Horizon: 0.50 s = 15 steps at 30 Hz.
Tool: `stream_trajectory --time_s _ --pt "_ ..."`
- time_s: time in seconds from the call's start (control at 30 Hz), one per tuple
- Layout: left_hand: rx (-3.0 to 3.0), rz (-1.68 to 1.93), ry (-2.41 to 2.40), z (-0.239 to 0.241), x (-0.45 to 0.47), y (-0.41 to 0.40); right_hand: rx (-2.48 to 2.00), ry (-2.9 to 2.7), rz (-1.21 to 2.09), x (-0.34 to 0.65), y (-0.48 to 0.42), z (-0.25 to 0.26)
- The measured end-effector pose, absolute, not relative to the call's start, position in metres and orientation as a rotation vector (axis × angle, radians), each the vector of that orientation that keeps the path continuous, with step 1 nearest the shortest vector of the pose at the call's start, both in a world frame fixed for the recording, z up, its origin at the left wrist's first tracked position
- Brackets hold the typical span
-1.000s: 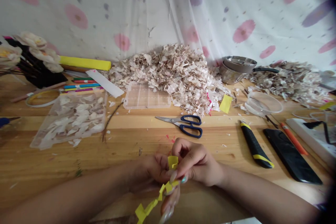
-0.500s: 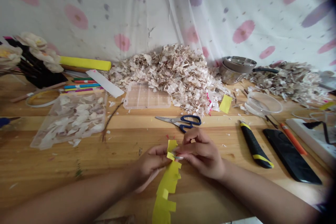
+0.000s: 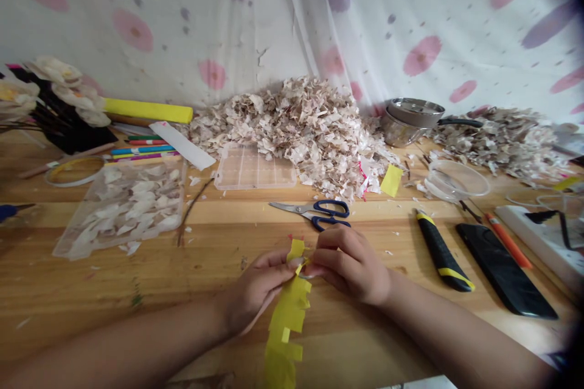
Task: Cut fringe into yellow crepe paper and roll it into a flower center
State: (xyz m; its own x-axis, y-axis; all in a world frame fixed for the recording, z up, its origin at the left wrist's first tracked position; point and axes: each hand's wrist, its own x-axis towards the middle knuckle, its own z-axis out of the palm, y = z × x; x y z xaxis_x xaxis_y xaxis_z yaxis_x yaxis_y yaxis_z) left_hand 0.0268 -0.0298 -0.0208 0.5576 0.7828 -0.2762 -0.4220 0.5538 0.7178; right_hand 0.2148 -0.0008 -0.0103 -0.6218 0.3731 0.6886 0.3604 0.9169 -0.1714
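Observation:
Both my hands meet over the near middle of the wooden table. My left hand and my right hand pinch the top end of a yellow paper strip with notched, fringed edges. The strip hangs down toward me from the fingers. Just beyond my right hand lie blue-handled scissors, apart from the hand.
A big heap of pale paper scraps sits at the back, with a second heap to the right. A clear divided box, a bag of petals, pens, a metal pot, a utility knife and a black phone lie around.
The hands moved slightly away from me on the table. The yellow strip, first twisted edge-on, has turned flat and now hangs broad below the fingers.

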Motion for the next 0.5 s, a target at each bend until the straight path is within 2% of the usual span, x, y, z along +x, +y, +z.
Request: stream_trajectory --time_s 0.5 --pt "0.647 0.794 0.732 -0.018 0.0288 -0.0298 -0.577 -2.405 0.049 0.2136 -0.0009 -0.0077"
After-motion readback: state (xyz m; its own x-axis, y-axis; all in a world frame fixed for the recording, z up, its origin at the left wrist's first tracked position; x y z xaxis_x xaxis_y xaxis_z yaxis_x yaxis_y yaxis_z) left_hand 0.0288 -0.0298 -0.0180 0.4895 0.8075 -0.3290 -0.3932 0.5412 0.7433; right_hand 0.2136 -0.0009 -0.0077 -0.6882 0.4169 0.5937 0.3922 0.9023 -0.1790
